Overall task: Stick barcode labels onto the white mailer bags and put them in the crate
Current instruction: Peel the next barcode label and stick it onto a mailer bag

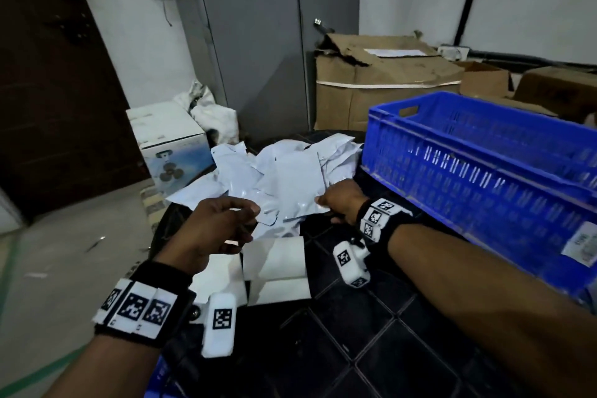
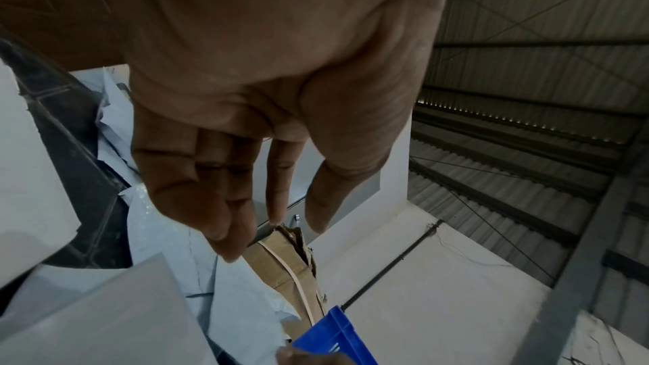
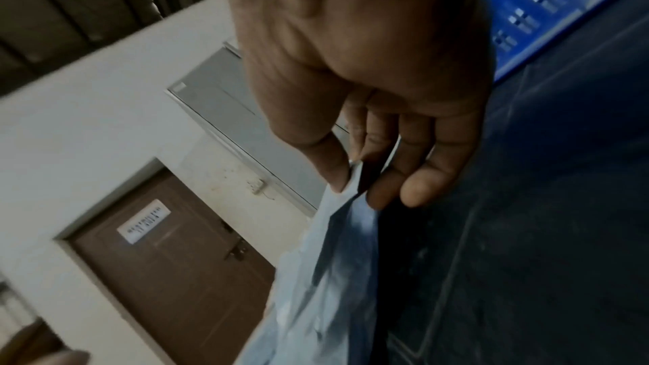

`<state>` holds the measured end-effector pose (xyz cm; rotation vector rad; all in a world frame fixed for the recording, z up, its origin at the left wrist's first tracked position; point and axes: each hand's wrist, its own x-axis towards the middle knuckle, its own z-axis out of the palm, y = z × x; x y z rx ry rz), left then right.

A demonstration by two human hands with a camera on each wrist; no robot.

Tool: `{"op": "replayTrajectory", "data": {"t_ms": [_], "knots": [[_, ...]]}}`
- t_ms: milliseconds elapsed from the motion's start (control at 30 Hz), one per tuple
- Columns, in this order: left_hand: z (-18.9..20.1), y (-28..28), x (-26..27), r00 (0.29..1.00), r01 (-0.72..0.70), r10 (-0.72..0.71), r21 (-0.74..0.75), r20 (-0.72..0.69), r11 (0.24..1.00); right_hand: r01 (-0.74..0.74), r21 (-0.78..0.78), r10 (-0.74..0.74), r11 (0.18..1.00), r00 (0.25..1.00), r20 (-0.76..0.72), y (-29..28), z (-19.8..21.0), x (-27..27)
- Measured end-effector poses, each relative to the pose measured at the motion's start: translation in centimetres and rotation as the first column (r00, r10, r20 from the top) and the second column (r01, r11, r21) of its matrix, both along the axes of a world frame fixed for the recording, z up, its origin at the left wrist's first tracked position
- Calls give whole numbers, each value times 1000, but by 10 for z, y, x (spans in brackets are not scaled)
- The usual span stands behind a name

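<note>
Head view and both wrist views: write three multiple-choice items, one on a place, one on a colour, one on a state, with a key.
1. Where is the crate?
A. right of the mailer bags
B. left of them
C. on the floor

2. What colour is the crate?
A. green
B. blue
C. grey

3. What is the right hand doing?
A. hanging idle
B. gripping the crate
C. pinching a mailer bag

Key: 1 A, it stands on the dark surface beside the pile; 2 B, its walls are blue; 3 C, thumb and finger pinch the bag's edge.
</note>
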<state>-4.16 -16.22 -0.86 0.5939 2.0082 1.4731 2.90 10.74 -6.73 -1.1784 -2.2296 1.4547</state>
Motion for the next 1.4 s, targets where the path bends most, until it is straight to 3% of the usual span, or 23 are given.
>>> {"op": "replayTrajectory", "data": {"t_ms": [167,300,367,433,500,567,633,767,867,933,1000,1100,1200,1267,1333,1400], "knots": [[0,-4,10,999,20,-18,82,-30,996,-10,-51,2,999,988,-152,3,42,70],[0,5,28,982,141,-129,81,-136,987,-45,-7,44,999,998,-48,20,52,160],[-4,8,34,939,180,-184,-41,-292,983,-46,243,48,969,999,-6,25,50,200],[-10,8,35,863,147,-223,-197,-454,969,-33,588,17,808,999,32,26,49,225],[-12,9,36,807,105,-236,-263,-541,959,-41,781,23,623,999,34,15,51,237],[-12,13,41,783,99,-240,-266,-574,959,-139,856,92,498,990,107,-2,46,242],[-11,17,49,761,99,-240,-258,-603,961,-291,853,156,434,957,246,-18,32,250],[-19,15,51,690,119,-310,-320,-654,940,-555,722,240,413,831,501,-25,12,274],[-36,13,40,563,133,-475,-493,-676,860,-659,617,256,429,744,617,-28,9,294],[-45,16,36,503,78,-575,-628,-645,774,-656,606,271,450,747,608,-33,16,298],[-49,23,34,464,15,-612,-685,-641,729,-592,609,295,528,800,522,-41,25,290],[-47,32,31,429,17,-589,-645,-685,764,-556,586,330,590,828,454,-55,28,271],[-34,32,30,449,30,-493,-539,-745,842,-567,572,377,593,823,425,-65,15,258],[-17,27,30,596,107,-362,-376,-717,921,-497,591,398,635,867,301,-71,12,255],[4,19,35,764,197,-279,-200,-582,960,-380,574,392,725,914,110,-78,14,249],[23,13,43,837,243,-232,-44,-496,969,-273,485,345,831,936,-63,-87,19,241]]}}
